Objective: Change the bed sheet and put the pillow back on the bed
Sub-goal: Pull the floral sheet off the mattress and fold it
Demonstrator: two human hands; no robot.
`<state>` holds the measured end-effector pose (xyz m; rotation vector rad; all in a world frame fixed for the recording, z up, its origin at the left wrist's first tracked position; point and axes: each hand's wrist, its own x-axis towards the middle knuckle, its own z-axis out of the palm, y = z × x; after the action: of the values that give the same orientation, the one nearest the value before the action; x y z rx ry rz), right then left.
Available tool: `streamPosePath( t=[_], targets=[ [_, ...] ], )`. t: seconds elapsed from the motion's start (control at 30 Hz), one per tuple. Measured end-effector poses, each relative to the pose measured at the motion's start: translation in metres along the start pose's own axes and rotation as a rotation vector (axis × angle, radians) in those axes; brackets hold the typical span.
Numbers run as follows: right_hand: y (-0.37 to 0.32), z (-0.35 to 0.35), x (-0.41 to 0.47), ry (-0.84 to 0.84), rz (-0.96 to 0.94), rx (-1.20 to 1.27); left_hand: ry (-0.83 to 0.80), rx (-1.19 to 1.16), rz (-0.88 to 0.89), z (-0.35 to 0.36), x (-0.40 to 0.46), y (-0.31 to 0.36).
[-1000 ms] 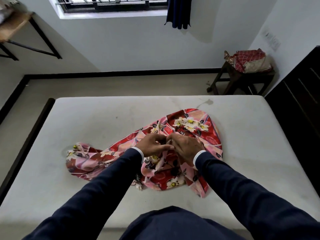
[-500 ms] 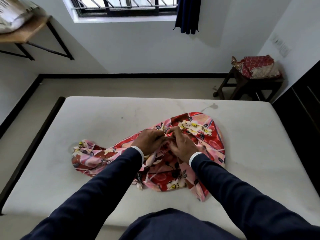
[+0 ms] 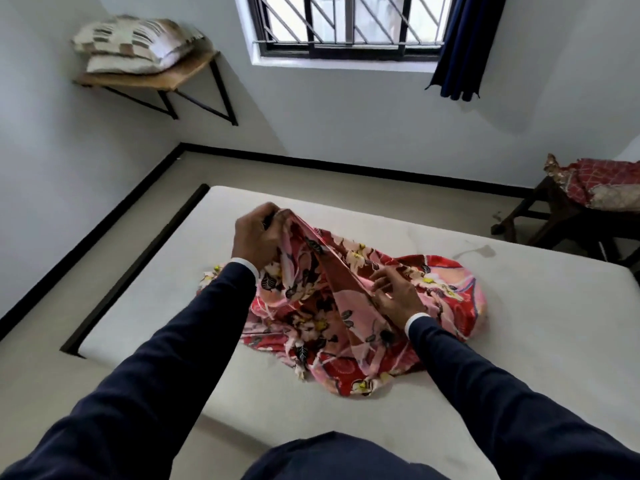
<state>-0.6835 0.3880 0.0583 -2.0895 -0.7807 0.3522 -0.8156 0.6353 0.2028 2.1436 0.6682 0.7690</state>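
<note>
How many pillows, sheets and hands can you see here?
Patterned beige pillows stacked on the wooden wall shelf: 2
Red and pink floral bed sheet on the white mattress: 1
Hands on the sheet: 2, left hand, right hand
Total: 5

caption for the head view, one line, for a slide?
Left hand lifts a bunched edge of the floral sheet off the bare mattress; right hand pinches a fold.
</note>
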Motion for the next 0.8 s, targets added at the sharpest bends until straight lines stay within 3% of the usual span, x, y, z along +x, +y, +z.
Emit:
streamPosePath(
  t=[0.2,0.43,0.8],
  targets=[
    [-0.009,0.004,0.003,-0.041,-0.114,-0.005,0.127,-0.059,-0.074,-0.017,0.012,0.005],
    [-0.047,0.023,0.019,-0.09,-0.177,-0.021,0.165,-0.046,-0.023,-0.029,0.015,0.028],
    [-0.065,0.033,0.006,0.154,-0.272,-0.039,0.168,-0.088,0.014,-0.039,0.023,0.052]
  ],
)
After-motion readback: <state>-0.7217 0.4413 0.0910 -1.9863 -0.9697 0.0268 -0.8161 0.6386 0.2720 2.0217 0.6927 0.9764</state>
